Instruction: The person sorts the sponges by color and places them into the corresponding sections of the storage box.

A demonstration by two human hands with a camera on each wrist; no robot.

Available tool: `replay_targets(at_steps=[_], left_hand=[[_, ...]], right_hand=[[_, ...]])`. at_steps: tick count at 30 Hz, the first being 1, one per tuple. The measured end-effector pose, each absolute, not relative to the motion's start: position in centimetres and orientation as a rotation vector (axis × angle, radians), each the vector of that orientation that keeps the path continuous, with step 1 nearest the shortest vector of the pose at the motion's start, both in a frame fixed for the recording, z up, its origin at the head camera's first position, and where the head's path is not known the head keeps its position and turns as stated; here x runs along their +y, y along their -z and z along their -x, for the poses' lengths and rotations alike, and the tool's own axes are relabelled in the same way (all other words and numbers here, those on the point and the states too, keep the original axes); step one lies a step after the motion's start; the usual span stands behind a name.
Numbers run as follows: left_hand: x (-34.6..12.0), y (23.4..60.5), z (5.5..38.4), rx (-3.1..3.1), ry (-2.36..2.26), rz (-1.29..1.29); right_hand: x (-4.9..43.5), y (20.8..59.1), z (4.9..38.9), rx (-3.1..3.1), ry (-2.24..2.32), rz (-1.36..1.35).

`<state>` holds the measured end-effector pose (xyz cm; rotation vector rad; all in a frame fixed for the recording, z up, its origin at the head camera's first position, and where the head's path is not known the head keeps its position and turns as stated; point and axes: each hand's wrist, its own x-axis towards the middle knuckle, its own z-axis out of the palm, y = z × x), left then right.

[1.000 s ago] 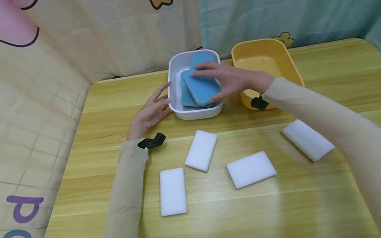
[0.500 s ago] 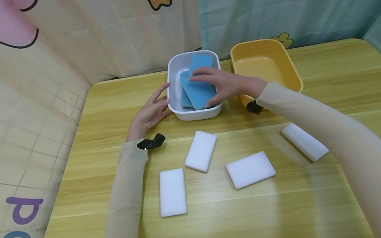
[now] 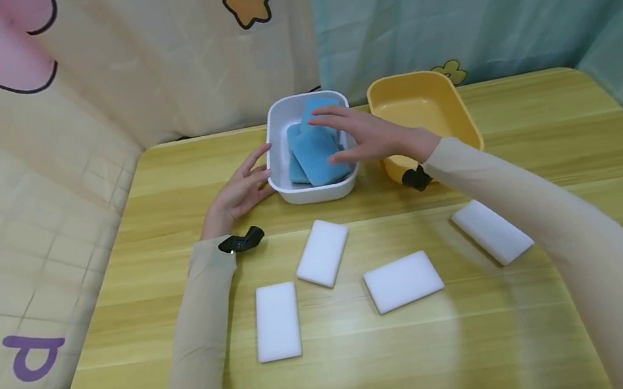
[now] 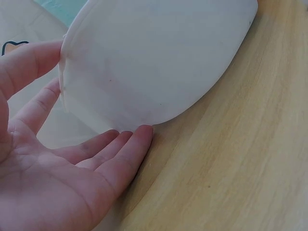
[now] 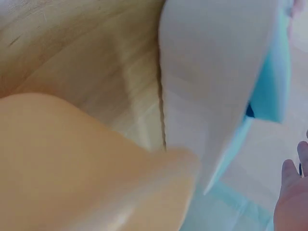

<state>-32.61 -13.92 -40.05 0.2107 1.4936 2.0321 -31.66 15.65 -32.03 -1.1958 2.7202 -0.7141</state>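
Blue sponges [image 3: 315, 157] lie overlapping in a white plastic basin [image 3: 314, 195] at the back of the table. My right hand [image 3: 372, 136] is just above them, its fingers spread and reaching over the basin's right side. In the right wrist view only part of that hand [image 5: 294, 197] shows at the edge. My left hand [image 3: 240, 194] rests its fingertips against the basin's left side. Seen from the left wrist, straight fingers [image 4: 127, 161] touch the outer wall of the white basin [image 4: 159, 57], low down and near the rim.
A yellow basin [image 3: 420, 99] stands right of the white one, partly behind my right wrist. White sponges lie spread in front: left [image 3: 277, 322], centre [image 3: 322, 253], right of centre [image 3: 403, 281] and far right [image 3: 492, 230], beside my right sleeve. A curtain [image 3: 179, 60] hangs behind the table.
The top blue sponge has come down onto the others in the white basin, and my right fingers have let go of it. The left hand stays at the basin's side. The head view has shifted slightly.
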Motion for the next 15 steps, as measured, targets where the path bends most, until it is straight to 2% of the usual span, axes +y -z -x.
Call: replay_targets(at_steps=[7,15], left_hand=[[-14.9,40.0,32.6,1.547,-2.016,-0.189],[-16.0,40.0,32.5,1.608,-1.995,-0.165]], right_hand=[[17.6,30.9,31.4,2.836,0.909,1.131],[21.6,31.5,31.8,3.025,1.188,1.007]])
